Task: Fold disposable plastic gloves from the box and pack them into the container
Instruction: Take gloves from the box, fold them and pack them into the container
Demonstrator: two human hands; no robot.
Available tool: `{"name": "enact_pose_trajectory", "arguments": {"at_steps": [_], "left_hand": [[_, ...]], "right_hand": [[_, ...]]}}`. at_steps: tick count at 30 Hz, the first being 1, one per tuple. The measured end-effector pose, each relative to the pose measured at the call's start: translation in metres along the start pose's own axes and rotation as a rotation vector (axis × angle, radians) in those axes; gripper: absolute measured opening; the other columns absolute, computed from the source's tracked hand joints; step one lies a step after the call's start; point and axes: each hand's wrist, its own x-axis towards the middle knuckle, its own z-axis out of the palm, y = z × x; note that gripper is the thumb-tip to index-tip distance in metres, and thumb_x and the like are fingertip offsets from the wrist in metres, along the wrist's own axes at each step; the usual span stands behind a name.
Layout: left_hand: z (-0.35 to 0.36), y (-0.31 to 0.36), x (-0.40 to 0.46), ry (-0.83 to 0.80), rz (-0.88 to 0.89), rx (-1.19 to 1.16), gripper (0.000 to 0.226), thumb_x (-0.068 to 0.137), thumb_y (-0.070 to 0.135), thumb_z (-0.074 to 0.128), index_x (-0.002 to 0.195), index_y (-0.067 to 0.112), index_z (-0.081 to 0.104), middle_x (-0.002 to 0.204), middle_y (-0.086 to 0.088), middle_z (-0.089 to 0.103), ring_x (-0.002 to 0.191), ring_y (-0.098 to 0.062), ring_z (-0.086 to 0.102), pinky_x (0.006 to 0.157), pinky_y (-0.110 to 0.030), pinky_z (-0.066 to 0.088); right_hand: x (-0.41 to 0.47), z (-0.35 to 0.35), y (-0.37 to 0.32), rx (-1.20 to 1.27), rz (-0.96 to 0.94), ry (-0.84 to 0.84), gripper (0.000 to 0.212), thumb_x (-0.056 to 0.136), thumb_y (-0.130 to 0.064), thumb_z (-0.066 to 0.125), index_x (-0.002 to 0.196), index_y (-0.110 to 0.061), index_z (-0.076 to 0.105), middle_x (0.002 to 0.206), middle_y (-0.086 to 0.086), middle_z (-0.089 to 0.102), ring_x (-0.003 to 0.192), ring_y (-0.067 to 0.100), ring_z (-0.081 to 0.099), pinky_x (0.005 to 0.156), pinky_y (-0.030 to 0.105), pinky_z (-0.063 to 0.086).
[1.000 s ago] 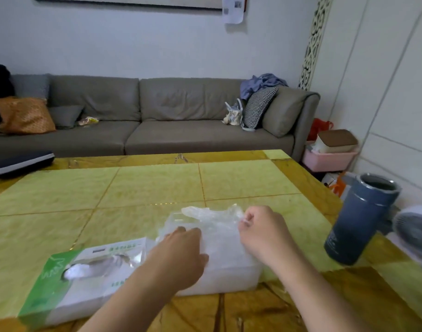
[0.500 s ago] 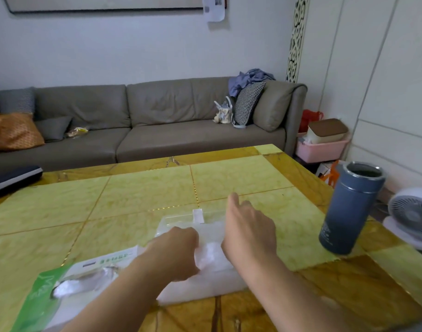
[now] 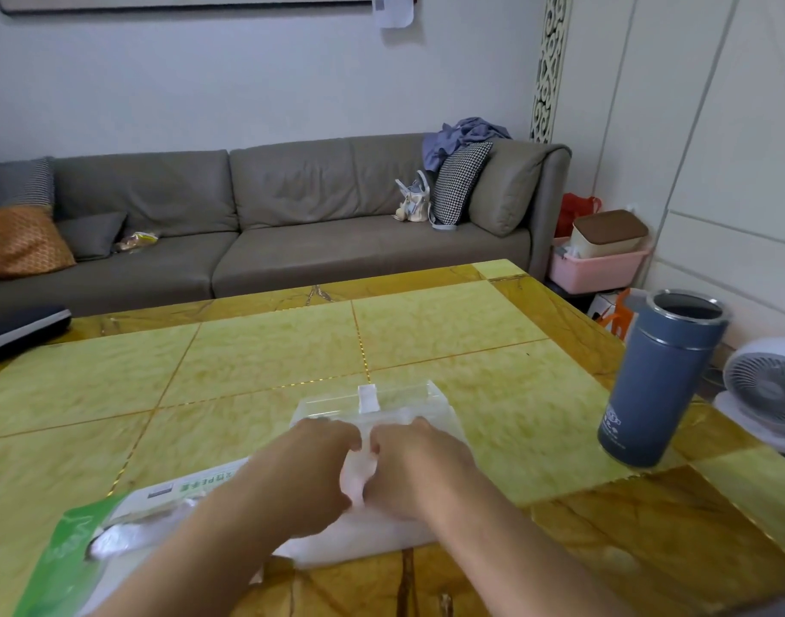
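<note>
A clear plastic container stands on the table in front of me, its lid tab upright at the far rim. Crumpled translucent gloves fill it. My left hand and my right hand sit side by side on top of it, knuckles up. Their fingers curl down around a folded plastic glove that shows between them. The green and white glove box lies to the left of the container, a glove poking from its slot.
A tall blue open flask stands near the table's right edge. The yellow tiled table stretches ahead. A grey sofa lies beyond it, a small white fan sits on the floor at right, and a dark flat object rests at the far left.
The glove held up above the container a second ago has come down into it. Both hands have closed together over it, the right one shifting left and curling its fingers.
</note>
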Motion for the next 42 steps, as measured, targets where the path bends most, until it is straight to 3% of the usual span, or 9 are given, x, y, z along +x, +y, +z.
{"name": "enact_pose_trajectory", "arguments": {"at_steps": [3, 6, 11, 19, 25, 30, 32, 34, 42], "left_hand": [[-0.006, 0.02, -0.008, 0.11, -0.031, 0.253, 0.037, 0.092, 0.012, 0.062, 0.125, 0.025, 0.053, 0.124, 0.004, 0.049, 0.122, -0.02, 0.046, 0.079, -0.026, 0.035], [-0.005, 0.035, -0.006, 0.011, -0.123, 0.207, 0.027, 0.093, 0.003, 0.049, 0.115, 0.018, 0.054, 0.107, -0.001, 0.046, 0.115, -0.025, 0.054, 0.077, -0.028, 0.038], [0.0, 0.027, 0.011, -0.102, -0.179, 0.158, 0.022, 0.092, 0.004, 0.057, 0.107, 0.018, 0.051, 0.083, 0.004, 0.043, 0.087, -0.02, 0.052, 0.073, -0.027, 0.042], [0.009, 0.019, 0.023, -0.209, -0.169, 0.067, 0.026, 0.099, 0.012, 0.057, 0.124, 0.009, 0.052, 0.079, 0.005, 0.042, 0.103, -0.023, 0.061, 0.078, -0.025, 0.042], [0.007, 0.015, 0.008, -0.162, -0.15, -0.05, 0.007, 0.105, 0.017, 0.047, 0.111, 0.014, 0.049, 0.081, 0.007, 0.04, 0.098, -0.021, 0.058, 0.075, -0.025, 0.04], [0.009, 0.02, -0.014, 0.119, -0.131, -0.016, 0.038, 0.099, 0.018, 0.051, 0.134, 0.029, 0.04, 0.106, 0.003, 0.058, 0.084, -0.02, 0.06, 0.062, -0.03, 0.043], [0.009, 0.024, -0.014, 0.083, -0.114, -0.034, 0.045, 0.099, 0.019, 0.05, 0.139, 0.037, 0.04, 0.121, 0.002, 0.059, 0.088, -0.02, 0.062, 0.065, -0.029, 0.045], [0.009, 0.025, -0.008, 0.0, -0.177, -0.037, 0.044, 0.098, 0.019, 0.048, 0.14, 0.03, 0.044, 0.129, 0.001, 0.057, 0.096, -0.02, 0.06, 0.073, -0.029, 0.046], [0.015, 0.026, 0.018, -0.13, -0.278, -0.098, 0.007, 0.096, 0.016, 0.056, 0.095, 0.015, 0.049, 0.079, 0.003, 0.05, 0.079, -0.017, 0.055, 0.065, -0.026, 0.042]], "right_hand": [[0.008, 0.001, 0.0, -0.005, 0.028, -0.056, 0.047, 0.095, -0.036, 0.054, 0.142, -0.031, 0.055, 0.141, 0.008, 0.048, 0.123, 0.024, 0.055, 0.095, 0.038, 0.049], [0.016, 0.005, -0.002, -0.046, 0.069, -0.098, 0.044, 0.093, -0.043, 0.056, 0.136, -0.036, 0.06, 0.143, 0.008, 0.042, 0.121, 0.021, 0.054, 0.077, 0.036, 0.042], [0.029, 0.005, -0.004, -0.102, 0.152, -0.214, 0.057, 0.088, -0.056, 0.068, 0.138, -0.031, 0.058, 0.152, 0.009, 0.027, 0.103, 0.029, 0.057, 0.056, 0.032, 0.035], [0.027, -0.006, 0.003, -0.078, 0.158, -0.261, 0.071, 0.086, -0.046, 0.079, 0.148, -0.036, 0.043, 0.147, 0.011, 0.034, 0.121, 0.032, 0.058, 0.098, 0.043, 0.055], [0.026, -0.001, 0.005, -0.061, 0.116, -0.228, 0.071, 0.09, -0.053, 0.074, 0.152, -0.035, 0.043, 0.164, 0.012, 0.022, 0.132, 0.027, 0.055, 0.105, 0.042, 0.051], [0.029, 0.003, 0.007, -0.071, 0.096, -0.225, 0.072, 0.097, -0.049, 0.065, 0.159, -0.036, 0.031, 0.171, 0.016, 0.006, 0.147, 0.03, 0.041, 0.113, 0.048, 0.044], [0.03, 0.002, 0.005, -0.071, 0.108, -0.228, 0.071, 0.095, -0.049, 0.065, 0.157, -0.037, 0.033, 0.17, 0.014, 0.012, 0.152, 0.03, 0.033, 0.114, 0.049, 0.043], [0.027, -0.001, 0.002, -0.063, 0.145, -0.225, 0.073, 0.092, -0.048, 0.069, 0.156, -0.037, 0.037, 0.171, 0.013, 0.009, 0.142, 0.032, 0.048, 0.11, 0.047, 0.048], [0.017, -0.005, 0.0, -0.044, 0.132, -0.217, 0.063, 0.094, -0.04, 0.066, 0.152, -0.041, 0.042, 0.169, 0.011, 0.011, 0.125, 0.029, 0.062, 0.101, 0.039, 0.053]]}}
